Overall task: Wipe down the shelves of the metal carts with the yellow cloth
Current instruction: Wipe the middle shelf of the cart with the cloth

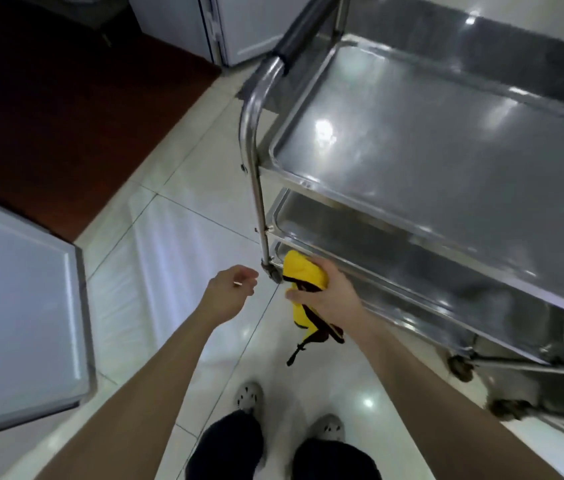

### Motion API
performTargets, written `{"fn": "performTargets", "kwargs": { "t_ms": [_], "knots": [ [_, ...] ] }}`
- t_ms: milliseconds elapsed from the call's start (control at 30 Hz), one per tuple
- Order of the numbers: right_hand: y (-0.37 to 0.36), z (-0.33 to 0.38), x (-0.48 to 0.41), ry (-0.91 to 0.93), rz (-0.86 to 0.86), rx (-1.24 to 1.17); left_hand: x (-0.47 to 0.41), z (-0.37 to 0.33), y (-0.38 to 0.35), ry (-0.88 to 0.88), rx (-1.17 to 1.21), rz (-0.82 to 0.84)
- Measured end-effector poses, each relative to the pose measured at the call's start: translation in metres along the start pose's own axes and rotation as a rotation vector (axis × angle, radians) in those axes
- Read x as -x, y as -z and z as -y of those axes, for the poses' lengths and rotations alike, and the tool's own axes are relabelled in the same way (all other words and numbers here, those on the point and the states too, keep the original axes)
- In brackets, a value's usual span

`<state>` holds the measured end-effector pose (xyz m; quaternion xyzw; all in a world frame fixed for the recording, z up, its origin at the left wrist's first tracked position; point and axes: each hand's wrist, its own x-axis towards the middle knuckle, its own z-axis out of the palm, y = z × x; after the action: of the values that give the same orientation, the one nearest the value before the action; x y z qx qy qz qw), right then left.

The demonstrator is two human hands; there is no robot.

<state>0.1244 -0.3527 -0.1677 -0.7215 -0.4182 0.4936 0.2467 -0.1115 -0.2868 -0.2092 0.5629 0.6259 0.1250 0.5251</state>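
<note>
- At the left, over the tiled floor, the left hand [230, 292] hangs loosely curled, holding nothing.
- Centre: the right hand [325, 289] grips the bunched yellow cloth [303, 273] at the lowest shelf's [377, 292] near corner.
- Right: the metal cart's [254, 174] top shelf [446, 161] gleams; how much is already wiped, I cannot tell.

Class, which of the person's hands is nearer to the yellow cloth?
Right. The right hand grips the yellow cloth; the left hand hovers apart, to the cloth's left, not touching it.
</note>
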Motion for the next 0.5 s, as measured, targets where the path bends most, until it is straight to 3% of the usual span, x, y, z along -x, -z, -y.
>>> {"fn": "performTargets", "kwargs": {
  "t_ms": [167,333,500],
  "knots": [
    [-0.013,0.094,0.035,0.037,-0.078,-0.22,0.051,-0.043,0.074,-0.03,0.007,-0.038],
    [-0.039,0.154,0.043,0.171,-0.054,-0.053,0.067,-0.049,0.152,-0.046,-0.007,-0.134],
    [-0.074,0.21,0.039,0.29,-0.157,0.101,0.067,-0.046,0.248,-0.189,-0.235,-0.148]
  ]
}}
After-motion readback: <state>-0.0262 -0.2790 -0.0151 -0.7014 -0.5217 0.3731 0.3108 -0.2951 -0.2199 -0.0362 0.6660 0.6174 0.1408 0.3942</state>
